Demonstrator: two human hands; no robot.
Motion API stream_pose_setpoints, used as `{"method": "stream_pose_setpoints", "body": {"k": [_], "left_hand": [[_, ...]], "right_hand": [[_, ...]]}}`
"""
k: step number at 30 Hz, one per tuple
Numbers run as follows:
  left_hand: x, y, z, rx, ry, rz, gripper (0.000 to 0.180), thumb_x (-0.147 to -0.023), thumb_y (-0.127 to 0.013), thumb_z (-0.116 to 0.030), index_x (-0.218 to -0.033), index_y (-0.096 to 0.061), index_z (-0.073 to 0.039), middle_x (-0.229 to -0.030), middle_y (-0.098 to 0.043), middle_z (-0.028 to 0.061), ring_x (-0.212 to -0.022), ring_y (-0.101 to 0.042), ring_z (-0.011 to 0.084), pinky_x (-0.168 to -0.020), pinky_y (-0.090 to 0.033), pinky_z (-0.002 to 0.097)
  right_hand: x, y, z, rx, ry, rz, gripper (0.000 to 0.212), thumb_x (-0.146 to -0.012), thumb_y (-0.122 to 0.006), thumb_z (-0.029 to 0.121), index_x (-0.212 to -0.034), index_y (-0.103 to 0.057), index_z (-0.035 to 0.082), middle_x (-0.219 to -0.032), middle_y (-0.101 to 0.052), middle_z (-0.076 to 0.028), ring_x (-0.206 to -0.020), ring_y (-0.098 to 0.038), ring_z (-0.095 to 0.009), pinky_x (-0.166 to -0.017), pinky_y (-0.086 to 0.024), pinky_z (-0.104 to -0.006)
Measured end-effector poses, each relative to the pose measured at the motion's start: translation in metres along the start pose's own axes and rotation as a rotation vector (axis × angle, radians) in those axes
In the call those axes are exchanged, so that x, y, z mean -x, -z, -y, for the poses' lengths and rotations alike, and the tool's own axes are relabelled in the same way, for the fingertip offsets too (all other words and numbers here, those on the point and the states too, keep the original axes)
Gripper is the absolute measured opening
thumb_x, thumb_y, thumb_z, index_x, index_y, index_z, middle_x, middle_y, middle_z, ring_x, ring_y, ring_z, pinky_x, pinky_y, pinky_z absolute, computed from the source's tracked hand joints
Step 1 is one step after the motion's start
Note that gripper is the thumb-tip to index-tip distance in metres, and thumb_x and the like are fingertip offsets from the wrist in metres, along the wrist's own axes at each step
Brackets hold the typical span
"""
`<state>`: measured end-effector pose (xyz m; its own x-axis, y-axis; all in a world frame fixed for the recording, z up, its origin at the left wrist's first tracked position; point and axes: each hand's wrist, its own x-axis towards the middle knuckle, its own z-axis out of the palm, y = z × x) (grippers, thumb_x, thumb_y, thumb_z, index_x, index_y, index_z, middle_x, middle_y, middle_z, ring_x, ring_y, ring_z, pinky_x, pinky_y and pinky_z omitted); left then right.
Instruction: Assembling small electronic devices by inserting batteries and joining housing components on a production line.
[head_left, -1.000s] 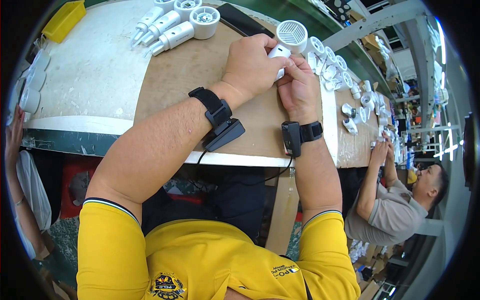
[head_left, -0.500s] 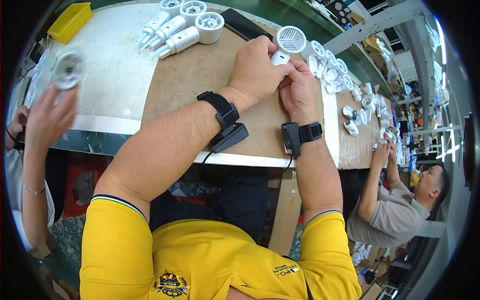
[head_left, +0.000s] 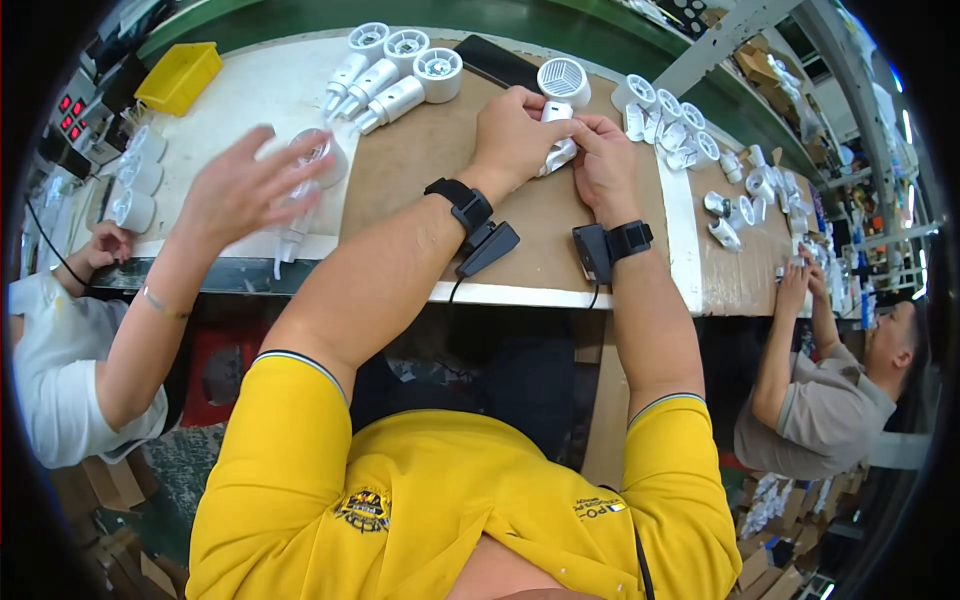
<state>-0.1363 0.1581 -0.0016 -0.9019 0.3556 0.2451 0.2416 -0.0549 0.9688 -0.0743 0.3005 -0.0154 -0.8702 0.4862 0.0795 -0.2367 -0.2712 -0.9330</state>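
Observation:
A white hair dryer body (head_left: 563, 82), with a round slatted grille and a short handle, is upright between my two hands over the brown board. My left hand (head_left: 508, 135) wraps the handle from the left, its thumb lying across the front below a small dark slot. From the right, my right hand (head_left: 603, 165) pinches the handle's lower part with thumb and fingers. The fingers hide much of the handle. Beyond my left hand lie several similar white hair dryer bodies (head_left: 437, 78) with round open ends, their handles pointing toward the left.
A co-worker's hand (head_left: 250, 190) spreads over a white unit (head_left: 325, 160) at the left. A yellow bin (head_left: 180, 78) and a dark flat slab (head_left: 497, 62) sit farther back. White housings (head_left: 690, 125) line the right, where another person (head_left: 830, 390) works.
The co-worker's hand at the left has moved right, and its fingers are now spread by a white unit near my board. My hands keep hold of the hair dryer body; the view has shifted slightly.

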Motion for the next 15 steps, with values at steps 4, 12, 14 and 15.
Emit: {"method": "stream_pose_setpoints", "body": {"k": [4,12,14,15], "left_hand": [[0.0,0.003,0.006,-0.006,0.05,0.053,0.048,-0.075,-0.087,-0.024,-0.107,-0.066,0.005,-0.097,-0.075,0.0152,-0.085,-0.072,0.0219,-0.076,-0.058,0.0325],[-0.009,0.012,0.018,0.761,0.192,0.279,0.046,-0.089,-0.066,0.003,-0.132,-0.051,0.004,-0.111,-0.07,0.0123,-0.094,-0.07,0.0219,-0.085,-0.057,0.0329],[-0.009,0.017,0.017,0.808,0.229,0.342,0.044,-0.091,-0.063,0.002,-0.133,-0.051,0.004,-0.112,-0.069,0.0121,-0.096,-0.069,0.0216,-0.087,-0.057,0.0339],[-0.009,0.019,0.016,0.857,0.264,0.393,0.042,-0.093,-0.06,0.002,-0.134,-0.05,0.003,-0.114,-0.068,0.0119,-0.098,-0.068,0.0212,-0.09,-0.057,0.0348]], "right_hand": [[0.003,0.001,-0.003,0.015,0.029,-0.007,0.011,-0.093,-0.069,0.003,-0.103,-0.067,-0.003,-0.098,-0.071,-0.009,-0.088,-0.067,-0.015,-0.081,-0.054,-0.0265],[0.021,-0.016,0.013,0.333,0.34,-0.05,0.008,-0.09,-0.073,0.004,-0.097,-0.07,-0.001,-0.092,-0.071,-0.005,-0.087,-0.065,-0.011,-0.078,-0.052,-0.0228],[0.023,-0.019,0.015,0.33,0.368,-0.052,0.009,-0.09,-0.074,0.003,-0.097,-0.07,-0.001,-0.092,-0.071,-0.004,-0.086,-0.065,-0.01,-0.077,-0.052,-0.0226],[0.024,-0.02,0.016,0.33,0.395,-0.042,0.009,-0.089,-0.074,0.003,-0.097,-0.07,-0.001,-0.092,-0.071,-0.004,-0.085,-0.064,-0.01,-0.076,-0.052,-0.0225]]}}
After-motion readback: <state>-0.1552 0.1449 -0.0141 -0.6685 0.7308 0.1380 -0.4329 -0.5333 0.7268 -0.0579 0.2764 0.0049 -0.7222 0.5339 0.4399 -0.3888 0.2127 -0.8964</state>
